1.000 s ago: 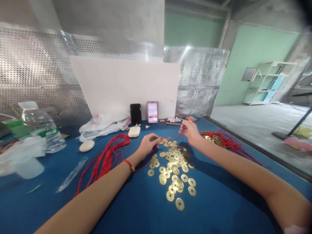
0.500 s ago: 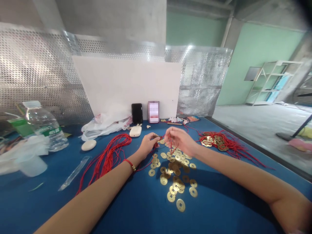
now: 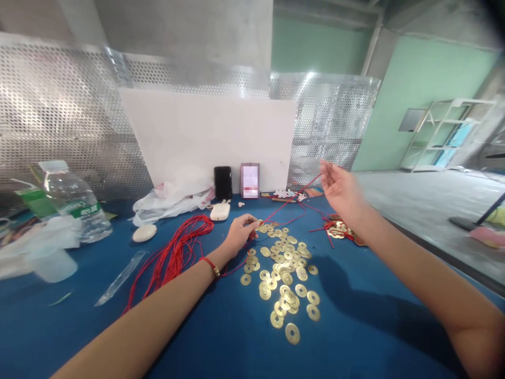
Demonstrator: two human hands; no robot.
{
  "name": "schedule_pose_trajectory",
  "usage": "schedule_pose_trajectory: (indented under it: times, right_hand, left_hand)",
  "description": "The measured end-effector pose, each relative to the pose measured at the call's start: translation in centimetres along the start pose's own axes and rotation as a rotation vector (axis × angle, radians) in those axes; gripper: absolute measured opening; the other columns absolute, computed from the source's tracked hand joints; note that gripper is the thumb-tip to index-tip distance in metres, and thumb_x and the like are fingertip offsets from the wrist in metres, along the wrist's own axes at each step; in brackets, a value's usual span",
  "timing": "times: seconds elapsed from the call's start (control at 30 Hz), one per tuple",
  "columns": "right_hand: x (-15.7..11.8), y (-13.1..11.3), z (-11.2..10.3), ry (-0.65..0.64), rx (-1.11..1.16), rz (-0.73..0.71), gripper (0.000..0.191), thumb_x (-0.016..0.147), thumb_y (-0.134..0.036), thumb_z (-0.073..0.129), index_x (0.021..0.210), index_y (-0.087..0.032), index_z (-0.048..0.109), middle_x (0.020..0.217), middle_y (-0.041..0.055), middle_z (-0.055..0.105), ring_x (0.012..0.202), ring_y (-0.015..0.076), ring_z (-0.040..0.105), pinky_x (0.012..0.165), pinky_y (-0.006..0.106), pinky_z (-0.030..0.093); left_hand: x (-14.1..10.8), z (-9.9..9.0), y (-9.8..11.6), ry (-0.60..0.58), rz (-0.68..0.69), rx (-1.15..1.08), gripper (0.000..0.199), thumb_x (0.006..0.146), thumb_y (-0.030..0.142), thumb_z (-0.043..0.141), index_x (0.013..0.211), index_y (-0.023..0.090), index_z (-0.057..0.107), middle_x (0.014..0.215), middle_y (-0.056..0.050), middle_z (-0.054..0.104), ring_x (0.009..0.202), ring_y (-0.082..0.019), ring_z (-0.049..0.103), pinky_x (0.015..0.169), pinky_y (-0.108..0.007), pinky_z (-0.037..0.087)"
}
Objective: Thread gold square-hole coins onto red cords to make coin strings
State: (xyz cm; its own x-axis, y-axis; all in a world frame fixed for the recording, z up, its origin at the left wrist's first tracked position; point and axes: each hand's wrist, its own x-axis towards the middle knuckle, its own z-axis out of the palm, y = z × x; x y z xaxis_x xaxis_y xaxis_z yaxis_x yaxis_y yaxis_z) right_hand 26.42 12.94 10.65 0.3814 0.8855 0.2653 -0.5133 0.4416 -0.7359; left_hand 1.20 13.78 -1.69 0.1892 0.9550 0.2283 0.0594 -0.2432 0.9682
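Note:
My left hand [image 3: 240, 233] is closed in a pinch on a brass coin [image 3: 259, 224] at its fingertips, above the blue table. From there a thin red cord [image 3: 290, 199] runs up to the right, drawn straight. Its upper part is pinched between the fingertips of my right hand [image 3: 341, 188], which is raised well above the table. Another length of red cord hangs near the left wrist. Brass coins with square holes [image 3: 292, 255] lie scattered in front of both hands. How the cord passes through the held coin is too small to make out.
A bundle of red cords [image 3: 169, 258] lies left of my left arm. Strung coins with red cords [image 3: 338, 228] are partly hidden behind my right forearm. Two phones [image 3: 223, 182] lean against a white board [image 3: 209, 137]. A water bottle [image 3: 73, 202] stands at left on the blue table [image 3: 221, 337].
My right hand has moved up and right, away from my left hand, drawing the red cord out straight. My left hand has stayed in place with its pinch.

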Motion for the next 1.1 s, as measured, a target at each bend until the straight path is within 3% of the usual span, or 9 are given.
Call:
schedule_pose_trajectory:
  times: [0.13, 0.23, 0.3, 0.43, 0.53, 0.67, 1.1]
  right_hand:
    - [-0.5, 0.0, 0.2, -0.018, -0.116, -0.158, 0.013, 0.090, -0.022, 0.049, 0.080, -0.017, 0.055, 0.073, -0.0012, 0.064, 0.059, 0.0048, 0.059, 0.051, 0.013, 0.048]
    - [-2.0, 1.0, 0.6, -0.129, -0.301, -0.278, 0.023, 0.090, -0.035, 0.050, 0.075, -0.018, 0.057, 0.054, -0.0052, 0.052, 0.044, 0.0045, 0.045, 0.043, 0.014, 0.038]
    - [-3.7, 2.4, 0.8, -0.283, -0.460, -0.294, 0.029, 0.089, -0.039, 0.050, 0.071, -0.019, 0.058, 0.047, -0.0064, 0.044, 0.040, 0.0052, 0.038, 0.043, 0.016, 0.034]
    - [-7.1, 6.7, 0.1, -0.702, -0.800, -0.176, 0.033, 0.090, -0.037, 0.045, 0.065, -0.018, 0.056, 0.046, -0.0048, 0.044, 0.044, 0.0082, 0.040, 0.048, 0.020, 0.032]
    - [-8.1, 9.6, -1.1, -0.922, -1.027, -0.254, 0.034, 0.090, -0.034, 0.043, 0.062, -0.017, 0.051, 0.053, -0.0036, 0.046, 0.052, 0.0090, 0.041, 0.054, 0.022, 0.029]
    - [-7.9, 11.2, -2.1, -0.941, -1.197, -0.382, 0.036, 0.090, -0.030, 0.042, 0.056, -0.017, 0.042, 0.051, -0.0046, 0.039, 0.051, 0.0089, 0.034, 0.054, 0.023, 0.023]
    - [-8.2, 10.9, -2.1, -1.065, -1.289, -0.496, 0.034, 0.089, -0.029, 0.041, 0.057, -0.018, 0.041, 0.052, -0.0034, 0.041, 0.052, 0.0095, 0.036, 0.056, 0.023, 0.023]
  left_hand:
    - [0.0, 0.0, 0.0, -0.010, 0.017, 0.016, 0.021, 0.071, 0.035, 0.065, 0.071, 0.016, 0.057, 0.055, 0.003, 0.055, 0.047, -0.011, 0.055, 0.048, -0.022, 0.037]
    - [-0.1, 0.0, 0.1, -0.010, 0.018, 0.015, 0.021, 0.071, 0.035, 0.065, 0.071, 0.016, 0.057, 0.055, 0.004, 0.055, 0.047, -0.010, 0.054, 0.048, -0.022, 0.037]
    - [0.0, 0.0, 0.1, -0.011, 0.020, 0.019, 0.021, 0.070, 0.036, 0.065, 0.071, 0.016, 0.058, 0.053, 0.004, 0.054, 0.046, -0.011, 0.054, 0.047, -0.022, 0.037]
    - [0.1, 0.0, -0.1, -0.020, 0.033, 0.034, 0.022, 0.071, 0.036, 0.064, 0.072, 0.016, 0.058, 0.052, 0.003, 0.055, 0.046, -0.012, 0.054, 0.047, -0.023, 0.037]
    - [0.1, -0.1, -0.1, -0.038, 0.043, 0.041, 0.022, 0.072, 0.038, 0.064, 0.073, 0.016, 0.059, 0.054, 0.002, 0.058, 0.047, -0.012, 0.054, 0.048, -0.023, 0.037]
    - [0.1, -0.1, 0.0, -0.031, 0.051, 0.066, 0.023, 0.074, 0.039, 0.063, 0.072, 0.016, 0.058, 0.050, 0.002, 0.057, 0.047, -0.012, 0.054, 0.048, -0.023, 0.037]
    - [0.2, -0.2, -0.1, 0.030, 0.083, 0.085, 0.024, 0.074, 0.040, 0.062, 0.072, 0.016, 0.058, 0.053, 0.003, 0.056, 0.048, -0.012, 0.053, 0.048, -0.023, 0.038]
